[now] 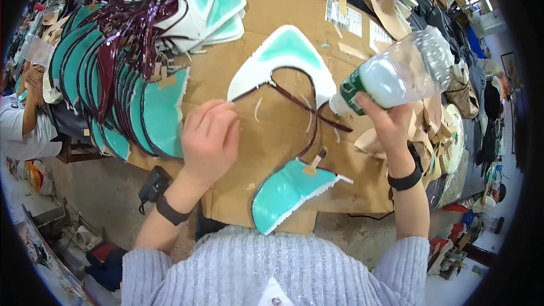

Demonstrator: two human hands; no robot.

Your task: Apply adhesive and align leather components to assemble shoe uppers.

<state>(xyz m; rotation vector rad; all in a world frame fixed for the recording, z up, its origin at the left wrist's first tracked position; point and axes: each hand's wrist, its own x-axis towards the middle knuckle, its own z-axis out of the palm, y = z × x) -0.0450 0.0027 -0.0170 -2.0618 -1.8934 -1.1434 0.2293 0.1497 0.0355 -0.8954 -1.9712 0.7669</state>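
My right hand (pixel 385 124) is wrapped round a clear plastic bottle (pixel 405 71) with a green label and whitish liquid inside. The bottle is tilted, its neck pointing down and left beside the right corner of a white and teal shoe upper (pixel 292 51). Dark red glossy straps run from this upper across the cardboard. At its left corner my left hand (pixel 212 136) is closed, fingertips on the edge; the exact grip is partly hidden. Nearer to me lies another teal piece (pixel 292 192) with a jagged white edge, joined to a dark red strap.
Brown cardboard (pixel 218 88) covers the table. A fanned row of teal pieces (pixel 161 116) with dark red straps lies left, below stacked white and teal pieces (pixel 212 14). Beige pieces (pixel 428 130) are heaped right. Other people work at the far right and left edges.
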